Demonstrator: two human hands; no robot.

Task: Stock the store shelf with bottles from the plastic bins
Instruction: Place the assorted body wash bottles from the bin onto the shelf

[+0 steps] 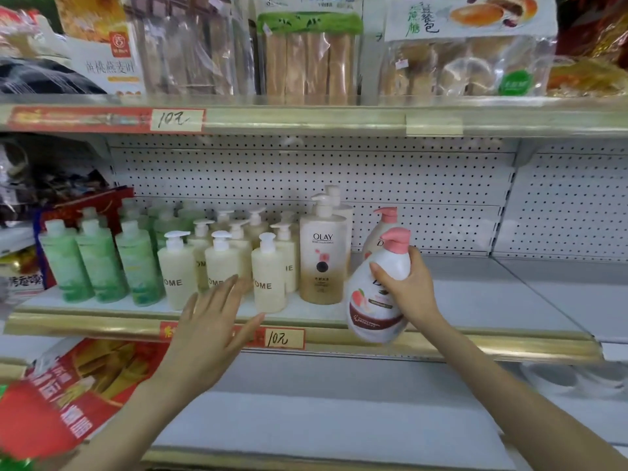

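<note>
The middle shelf (509, 300) lies bare from just right of the Olay bottles (323, 263) to its right end. Its left half is packed: green bottles (98, 263) far left, rows of cream pump bottles (221, 263) beside them. A pink-capped bottle (376, 237) stands far back, just right of the Olay pair. The upper shelf (306, 119) caps headroom. The right grip (407, 287), holding a tilted white bottle (373, 314), fills the gap's near left end; the left grip (210, 321) hovers before the cream bottles.
</note>
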